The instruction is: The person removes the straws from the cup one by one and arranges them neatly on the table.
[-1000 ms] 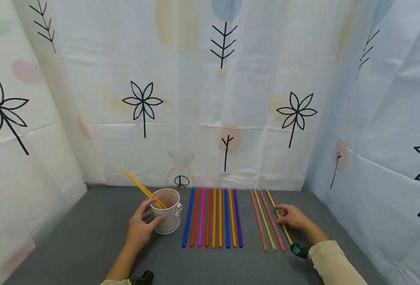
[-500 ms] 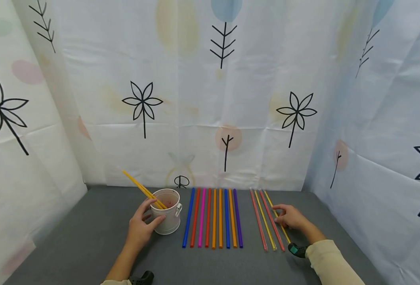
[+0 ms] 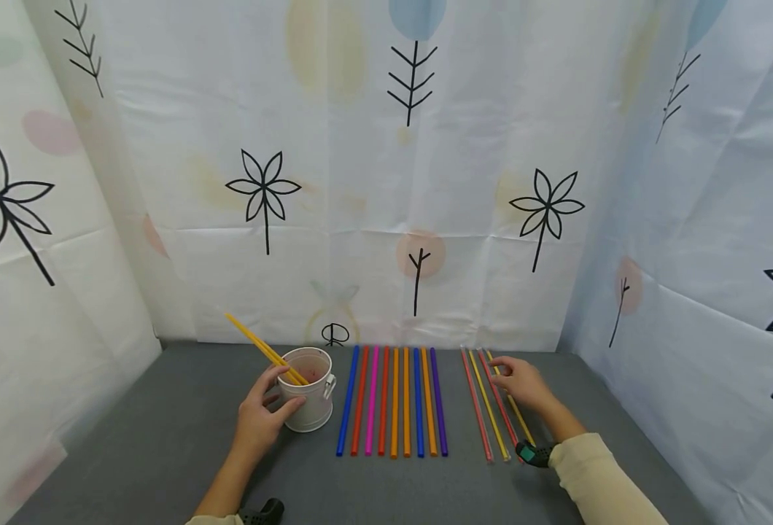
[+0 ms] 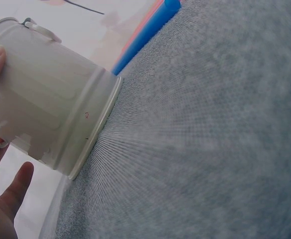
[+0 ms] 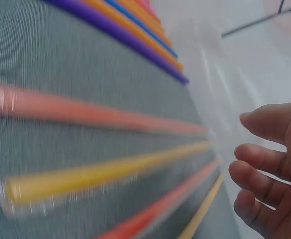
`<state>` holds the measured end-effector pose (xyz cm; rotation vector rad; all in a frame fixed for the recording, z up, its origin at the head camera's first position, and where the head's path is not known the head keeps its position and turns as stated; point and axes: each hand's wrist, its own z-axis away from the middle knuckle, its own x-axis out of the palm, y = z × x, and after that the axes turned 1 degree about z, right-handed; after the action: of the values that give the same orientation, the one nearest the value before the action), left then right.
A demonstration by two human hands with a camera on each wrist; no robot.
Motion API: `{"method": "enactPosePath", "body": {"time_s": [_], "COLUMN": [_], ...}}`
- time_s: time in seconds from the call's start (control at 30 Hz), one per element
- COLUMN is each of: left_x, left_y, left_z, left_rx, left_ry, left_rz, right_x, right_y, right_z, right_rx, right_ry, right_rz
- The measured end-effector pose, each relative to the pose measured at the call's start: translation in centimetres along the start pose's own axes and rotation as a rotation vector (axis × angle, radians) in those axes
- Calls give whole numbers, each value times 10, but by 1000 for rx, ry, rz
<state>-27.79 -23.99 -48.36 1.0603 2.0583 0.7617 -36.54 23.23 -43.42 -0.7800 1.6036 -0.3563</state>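
Observation:
My left hand (image 3: 257, 424) holds a small white metal bucket (image 3: 309, 412), thumb on the near side and fingers round the left. Two yellow straws (image 3: 254, 338) lean out over the bucket's left rim. Over the right-hand group of straws, my right hand (image 3: 523, 383) hovers with loosely bent fingers and nothing between them. Beneath it lies the rightmost yellow straw (image 3: 523, 421), partly hidden by the hand. To its left are a pinkish-red straw (image 3: 503, 405), another yellow straw (image 3: 489, 405) and a second pinkish-red straw (image 3: 476, 405). Clear film shows at the near end of a yellow straw (image 5: 85, 175).
Between bucket and right-hand group, a row of straws stretches from a blue straw (image 3: 348, 401) past a magenta straw (image 3: 372, 401) to a purple straw (image 3: 439, 401). They lie on a grey tabletop (image 3: 386, 492). A patterned white curtain (image 3: 360, 277) encloses the back and sides.
The rightmost yellow straw has shifted left, closer to its red neighbour. My right hand has since come off it, moving up and left. The left hand and bucket stay put.

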Motion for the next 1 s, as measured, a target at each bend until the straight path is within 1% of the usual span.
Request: {"method": "enactPosePath", "body": {"time_s": [0.2, 0.3, 0.5, 0.63, 0.77, 0.87, 1.0], "left_x": [1, 2, 1, 0, 1, 1, 0], "left_y": [-1, -1, -1, -2, -2, -2, -1], "left_z": [0, 0, -1, -1, 0, -1, 0], "left_rx": [14, 22, 29, 32, 22, 14, 15], "left_ry": [4, 7, 13, 16, 14, 12, 15], "left_rz": [7, 15, 14, 9, 9, 8, 4], "right_x": [6, 11, 23, 33, 45, 55, 70], "right_y": [-29, -43, -67, -87, -107, -120, -137], "right_z": [-4, -7, -15, -21, -26, -30, -35], "right_rx": [-78, -111, -168, -192, -239, -295, -377], "right_ry": [18, 30, 66, 94, 157, 201, 200], "right_rz": [-43, -46, -69, -100, -114, -131, -175]}}
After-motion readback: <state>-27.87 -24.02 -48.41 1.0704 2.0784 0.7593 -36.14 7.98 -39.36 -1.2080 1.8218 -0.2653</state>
